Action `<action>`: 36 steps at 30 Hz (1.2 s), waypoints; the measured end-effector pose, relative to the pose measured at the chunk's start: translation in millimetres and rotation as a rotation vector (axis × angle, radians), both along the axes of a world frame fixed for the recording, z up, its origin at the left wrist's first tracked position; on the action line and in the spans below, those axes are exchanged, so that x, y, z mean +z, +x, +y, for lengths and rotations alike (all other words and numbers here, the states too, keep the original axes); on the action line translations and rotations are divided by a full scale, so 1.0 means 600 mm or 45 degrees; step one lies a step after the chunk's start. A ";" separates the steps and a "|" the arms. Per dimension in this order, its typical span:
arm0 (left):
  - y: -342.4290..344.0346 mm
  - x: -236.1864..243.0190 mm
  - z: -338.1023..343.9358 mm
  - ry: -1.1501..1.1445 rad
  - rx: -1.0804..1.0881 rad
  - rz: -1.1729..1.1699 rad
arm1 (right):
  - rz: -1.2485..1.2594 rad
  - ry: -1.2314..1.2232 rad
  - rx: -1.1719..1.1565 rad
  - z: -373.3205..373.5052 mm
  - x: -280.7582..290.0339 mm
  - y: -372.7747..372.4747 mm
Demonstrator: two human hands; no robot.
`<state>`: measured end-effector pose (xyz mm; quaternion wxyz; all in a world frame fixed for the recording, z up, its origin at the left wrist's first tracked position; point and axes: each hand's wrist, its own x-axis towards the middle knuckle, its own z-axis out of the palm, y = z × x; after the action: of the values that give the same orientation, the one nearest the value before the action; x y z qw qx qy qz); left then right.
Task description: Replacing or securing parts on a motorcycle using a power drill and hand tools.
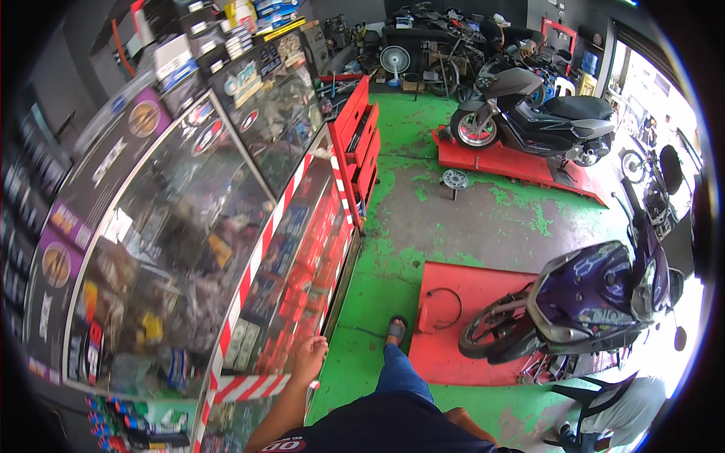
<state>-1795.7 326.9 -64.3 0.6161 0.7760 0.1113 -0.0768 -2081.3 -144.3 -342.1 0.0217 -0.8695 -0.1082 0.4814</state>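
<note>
At the glass display counter (pixel 226 249), the left hand (pixel 308 356) rests with released grip on its red-striped edge (pixel 249 386).

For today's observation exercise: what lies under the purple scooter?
The purple scooter stands on a red ramp platform on the green floor. Its rear half and stand are out of view.

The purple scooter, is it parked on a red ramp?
Yes, the purple scooter stands with its front wheel on the red ramp laid over the green floor.
</note>
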 end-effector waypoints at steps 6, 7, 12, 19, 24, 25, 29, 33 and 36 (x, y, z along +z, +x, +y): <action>0.247 -0.018 -0.052 0.153 -0.147 0.131 | -0.250 0.296 -0.892 -0.042 0.063 0.383; 0.289 -0.012 -0.062 0.144 -0.215 0.039 | -0.290 0.360 -1.415 -0.049 0.090 0.440; 0.495 0.050 -0.128 0.192 -0.237 -0.053 | -0.831 0.631 -1.524 -0.109 0.282 0.744; 0.739 0.108 -0.202 -0.103 -0.302 -0.020 | -0.945 0.935 -1.577 -0.071 0.427 1.080; 0.940 0.110 -0.241 -0.209 -0.373 -0.009 | -0.818 1.036 -1.443 0.009 0.467 1.295; 0.978 0.113 -0.246 -0.225 -0.360 -0.036 | -0.817 1.084 -1.370 0.021 0.484 1.341; 1.101 0.123 -0.246 -0.221 -0.317 -0.009 | -0.805 1.148 -1.124 0.070 0.563 1.525; 1.157 0.124 -0.226 -0.182 -0.313 0.039 | -0.929 1.252 -0.784 0.120 0.658 1.727; 1.175 0.105 -0.217 -0.114 -0.309 0.135 | -1.054 1.436 -0.457 0.162 0.728 1.911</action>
<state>-1090.4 196.7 -1.2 0.6296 0.7503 0.0455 -0.1966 -934.7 -47.1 94.6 0.5032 -0.8414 -0.1950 -0.0277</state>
